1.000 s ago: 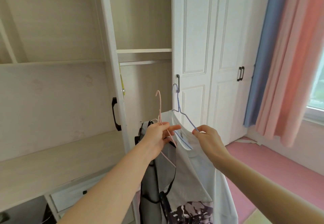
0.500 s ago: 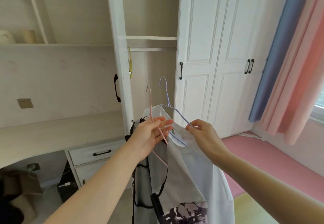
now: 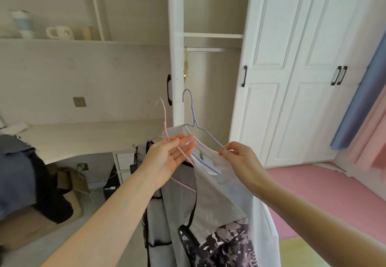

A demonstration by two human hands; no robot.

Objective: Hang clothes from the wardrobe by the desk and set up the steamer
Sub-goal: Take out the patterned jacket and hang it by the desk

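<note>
To the left of the open wardrobe (image 3: 175,37), a pale desk (image 3: 83,139) is running along the wall. In front of the wardrobe's left post, the person's left hand (image 3: 167,158) is reaching forward with fingers straight and relaxed. A pink hanger (image 3: 165,118) is lying across them, hook pointing up, and is carrying a grey garment (image 3: 179,185) with black trim. Just to the right, in front of the wardrobe opening, a purple hanger (image 3: 193,112) is holding a white shirt (image 3: 240,185). The right hand (image 3: 244,162) is pinching this hanger's sloping wire shoulder. Both garments are hanging well below the wardrobe's rail (image 3: 215,49).

The clothes are looking light, soft and limp, so they are likely to swing or slide off. The thin wire hangers are looking stiff but springy. Gripping each one at the neck just under its hook is probably giving the best control.
</note>
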